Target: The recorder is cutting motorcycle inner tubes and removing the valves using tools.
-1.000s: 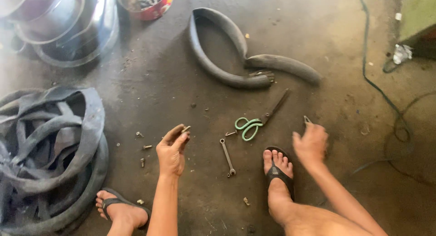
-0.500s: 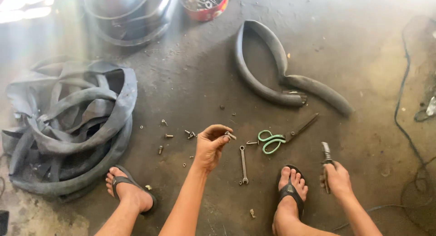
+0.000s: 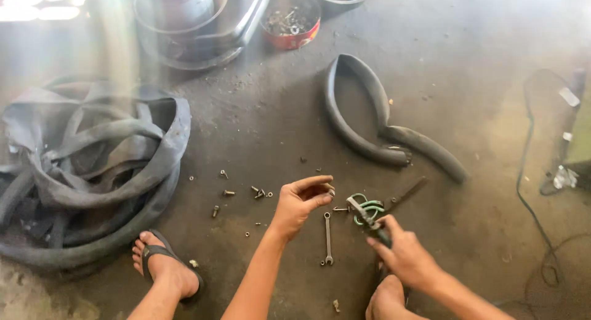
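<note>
Biggest thing I'm seeing is the pile of black inner tubes (image 3: 86, 172) heaped on the left side of the concrete floor (image 3: 468, 80), with my left sandalled foot (image 3: 166, 267) planted right at its near edge. Far left at the top there's a stack of metal basins (image 3: 197, 24), and just right of them a small red tin (image 3: 292, 24) full of what looks like hardware. In the middle, further out, lies a single cut tube (image 3: 381, 129) bent into a loop, well apart from the big pile. A black cable (image 3: 529, 190) snakes down the right side.

Now the hands. My right hand (image 3: 403, 255) is clenched around the handle of a pair of pliers (image 3: 368, 218), the nose pointing up and left, sitting just over the green-handled scissors (image 3: 385, 206) that lie on the floor. My left hand (image 3: 301, 203) is just left of that, thumb and fingers pinched together at the tips around something tiny. I think it's a small nut or bolt, but it's too small to tell for sure. The two hands are near each other, not touching.

On the floor between them lies a small wrench (image 3: 327, 237), pointing near to far. Left of my left hand there's a scatter of loose bolts (image 3: 237, 194), spread out towards the tube pile.
</note>
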